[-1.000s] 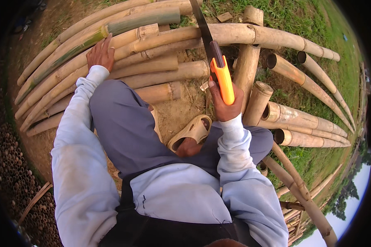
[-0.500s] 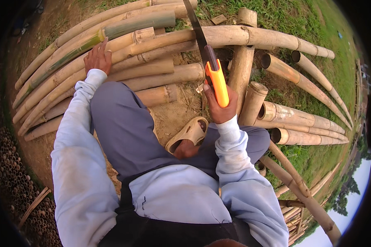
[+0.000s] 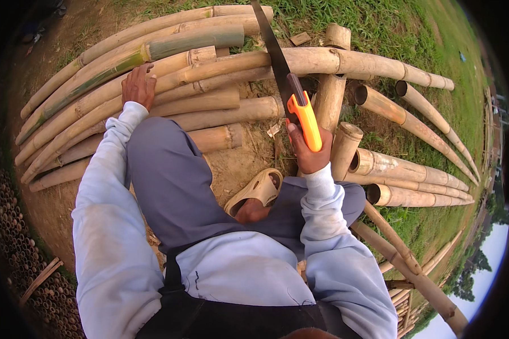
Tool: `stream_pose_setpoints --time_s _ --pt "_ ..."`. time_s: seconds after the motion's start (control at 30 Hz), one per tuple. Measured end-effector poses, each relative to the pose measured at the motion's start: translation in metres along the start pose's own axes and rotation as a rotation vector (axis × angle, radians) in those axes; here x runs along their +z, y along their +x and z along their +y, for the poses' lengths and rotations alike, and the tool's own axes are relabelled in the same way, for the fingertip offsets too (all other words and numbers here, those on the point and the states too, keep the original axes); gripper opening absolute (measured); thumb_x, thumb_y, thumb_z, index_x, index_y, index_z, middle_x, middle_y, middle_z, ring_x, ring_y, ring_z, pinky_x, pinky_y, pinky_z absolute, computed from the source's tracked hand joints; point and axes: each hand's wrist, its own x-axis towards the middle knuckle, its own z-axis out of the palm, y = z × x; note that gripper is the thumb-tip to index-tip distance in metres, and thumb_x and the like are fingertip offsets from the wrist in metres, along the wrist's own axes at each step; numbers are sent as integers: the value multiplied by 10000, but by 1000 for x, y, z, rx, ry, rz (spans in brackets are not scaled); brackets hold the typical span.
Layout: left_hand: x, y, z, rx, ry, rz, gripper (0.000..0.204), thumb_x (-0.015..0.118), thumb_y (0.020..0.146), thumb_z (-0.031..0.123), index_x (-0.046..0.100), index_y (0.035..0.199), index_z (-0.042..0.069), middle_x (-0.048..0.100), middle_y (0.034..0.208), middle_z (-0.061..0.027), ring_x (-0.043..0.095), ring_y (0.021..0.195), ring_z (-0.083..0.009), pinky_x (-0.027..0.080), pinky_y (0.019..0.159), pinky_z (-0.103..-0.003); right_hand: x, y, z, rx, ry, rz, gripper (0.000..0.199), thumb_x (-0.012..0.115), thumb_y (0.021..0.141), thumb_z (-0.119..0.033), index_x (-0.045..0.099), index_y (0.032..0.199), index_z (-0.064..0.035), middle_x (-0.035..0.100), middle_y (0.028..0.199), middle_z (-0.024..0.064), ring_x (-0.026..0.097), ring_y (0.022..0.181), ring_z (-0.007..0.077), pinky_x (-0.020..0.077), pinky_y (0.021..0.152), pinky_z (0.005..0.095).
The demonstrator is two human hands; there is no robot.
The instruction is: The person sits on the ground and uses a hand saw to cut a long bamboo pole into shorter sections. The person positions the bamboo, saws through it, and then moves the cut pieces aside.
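Observation:
A handsaw with an orange and dark handle is in my right hand, fingers wrapped round the grip. Its long dark blade points away from me and crosses a long bamboo pole, touching or very close to it. On the left, my left hand lies over the bamboo, fingers curled across the pole and pressing on it. Right beside that hand is a partly green bamboo pole. A short upright bamboo post stands under the long pole, just right of the blade.
More cut bamboo poles lie on bare soil at left. Hollow bamboo lengths fan out over grass at right, near a bamboo stump. Stacked bamboo ends fill the lower left. My sandalled foot is below the poles.
The saw and my right hand have shifted slightly toward me and to the right. My left hand stays on the bamboo, its fingers a little more curled.

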Motion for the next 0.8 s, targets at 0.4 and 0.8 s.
stream_pose_setpoints --time_s 0.4,0.8 --pt "13 -111 -49 272 -7 -224 351 603 887 312 593 1148 78 606 1050 -112 576 1036 -305 462 907 -414 5 14 -1 -24 -28 59 179 715 927 -159 661 845 -9 568 614 -18 495 489 60 391 456 230" --pt "-9 -20 28 313 106 57 845 765 745 570 494 1382 85 557 1335 -109 497 1259 -313 346 1088 -461 13 13 10 -135 -65 101 188 715 927 -140 657 816 0 568 578 2 499 470 64 383 441 226"
